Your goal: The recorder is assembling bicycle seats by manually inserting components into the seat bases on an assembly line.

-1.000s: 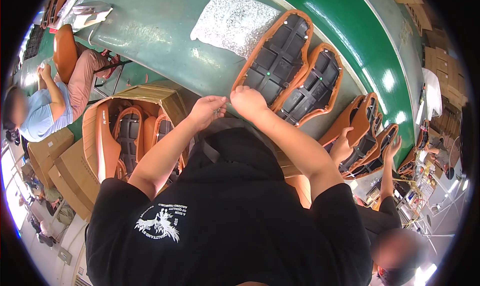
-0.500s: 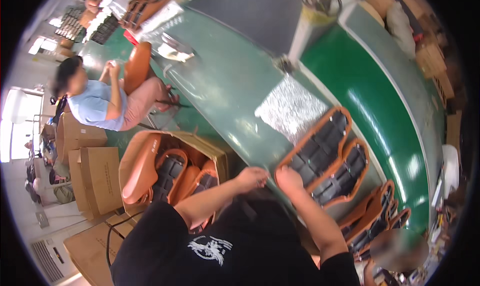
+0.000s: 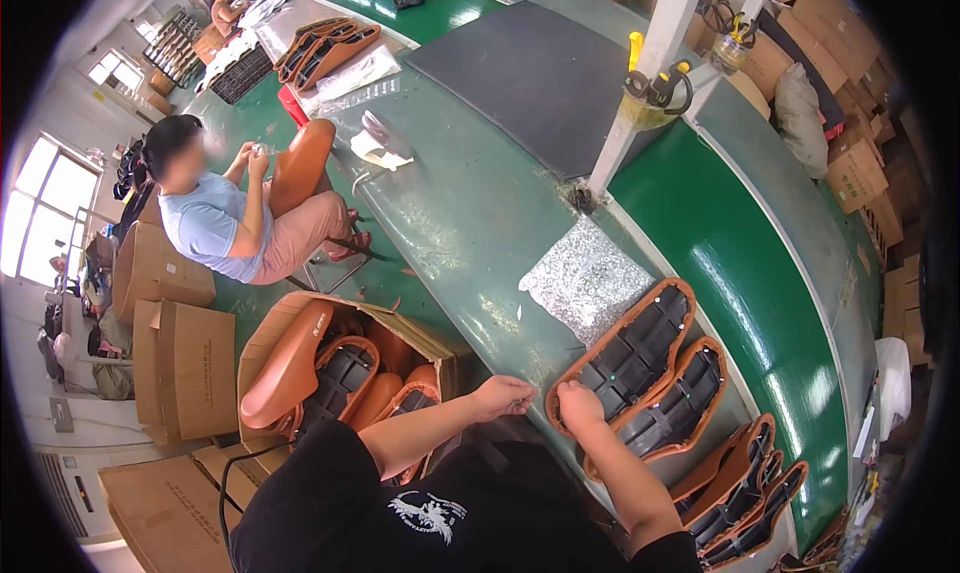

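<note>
Head view: the left hand [image 3: 503, 398] sits at the near edge of the green worktop [image 3: 450, 263], thumb and fingertips drawn together; whatever they may pinch is too small to make out. Just beside it, the right hand [image 3: 580, 407] is curled with its fingers folded in, so their grip is hidden. Its knuckles overlap the near end of an orange-brown padded shell [image 3: 637, 348], which lies black underside up, stretching from the near edge toward the far edge; whether they touch it I cannot tell. Left fingertips stand just short of that same end. A second shell [image 3: 680, 403] lies alongside on the right, also underside up. Touching or nearly touching the first shell's left side is a silvery bubbled sheet [image 3: 590, 278]. Left of the worktop's near edge, an open cardboard box [image 3: 452, 371] holds more such shells.
</note>
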`<state>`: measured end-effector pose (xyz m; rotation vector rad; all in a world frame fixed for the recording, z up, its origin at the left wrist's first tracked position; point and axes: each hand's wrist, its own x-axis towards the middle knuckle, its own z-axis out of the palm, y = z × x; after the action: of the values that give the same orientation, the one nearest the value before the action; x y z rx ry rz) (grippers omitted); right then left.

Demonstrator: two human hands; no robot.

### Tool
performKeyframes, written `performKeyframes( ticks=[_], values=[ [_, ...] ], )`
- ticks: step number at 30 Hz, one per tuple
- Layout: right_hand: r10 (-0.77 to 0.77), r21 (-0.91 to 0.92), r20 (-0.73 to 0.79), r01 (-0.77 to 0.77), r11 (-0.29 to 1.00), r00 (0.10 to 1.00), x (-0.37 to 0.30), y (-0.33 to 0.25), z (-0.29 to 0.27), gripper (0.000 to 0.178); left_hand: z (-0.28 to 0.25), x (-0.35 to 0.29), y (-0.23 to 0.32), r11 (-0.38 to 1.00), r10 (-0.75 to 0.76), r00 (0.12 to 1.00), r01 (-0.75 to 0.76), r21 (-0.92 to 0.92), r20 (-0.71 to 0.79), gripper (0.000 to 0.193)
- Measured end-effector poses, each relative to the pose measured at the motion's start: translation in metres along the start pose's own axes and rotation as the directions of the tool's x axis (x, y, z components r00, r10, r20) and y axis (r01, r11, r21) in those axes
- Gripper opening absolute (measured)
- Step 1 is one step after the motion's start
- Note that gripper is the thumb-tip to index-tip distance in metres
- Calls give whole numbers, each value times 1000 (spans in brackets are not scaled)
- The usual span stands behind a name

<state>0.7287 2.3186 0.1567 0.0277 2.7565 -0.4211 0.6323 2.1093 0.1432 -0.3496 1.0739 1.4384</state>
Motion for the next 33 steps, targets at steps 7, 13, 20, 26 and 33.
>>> performKeyframes(
  ticks=[7, 13, 20, 26, 33],
  values=[
    [80, -147, 67, -69, 987, 995, 11, 1, 5, 17, 7, -3, 0, 999, -38, 999, 38, 22, 6, 20],
    [120, -167, 261, -78, 983, 958, 14, -12, -22, 31, 4, -3, -8, 999, -39, 999, 39, 25, 3, 18],
    [-14, -251, -119, -17, 968, 993, -7, -5, 2, 32, 1, -2, -11, 999, -38, 999, 38, 11, 6, 18],
    [195, -113, 182, -176, 978, 964, 13, -3, -1, 27, 9, 4, -9, 999, -48, 999, 48, 22, -9, 21],
    [41, -176, -126, -63, 982, 991, -8, -5, 15, 30, 24, 8, -5, 1000, -22, 1000, 22, 0, 20, 21]
  ],
)
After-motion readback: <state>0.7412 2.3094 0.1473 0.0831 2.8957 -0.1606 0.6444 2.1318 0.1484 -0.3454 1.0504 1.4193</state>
